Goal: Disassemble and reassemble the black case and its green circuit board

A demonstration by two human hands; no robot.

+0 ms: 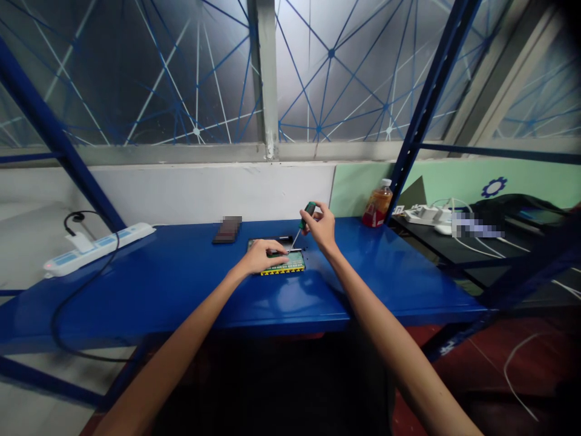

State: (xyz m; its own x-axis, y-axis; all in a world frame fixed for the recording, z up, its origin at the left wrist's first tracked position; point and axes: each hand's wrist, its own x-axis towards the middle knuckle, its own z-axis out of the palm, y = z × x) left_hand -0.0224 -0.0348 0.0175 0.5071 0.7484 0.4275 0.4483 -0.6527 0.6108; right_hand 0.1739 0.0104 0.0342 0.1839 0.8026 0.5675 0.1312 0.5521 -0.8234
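Screwdriver point(308, 214) above blue table point(181, 272), windows point(358, 79) behind.

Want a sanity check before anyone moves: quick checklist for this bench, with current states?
1. Screwdriver gripped in right hand: ok.
2. Left hand on the board: ok.
3. Screwdriver tip seated: cannot tell, too small to make out.
4. No loose bits beside the board: not ok, dark specks lie at its right; what they are is unclear.
5. Bottle capped and away from the board: ok, upright at the back right.
6. Black cable away from both hands: ok, off to the left.
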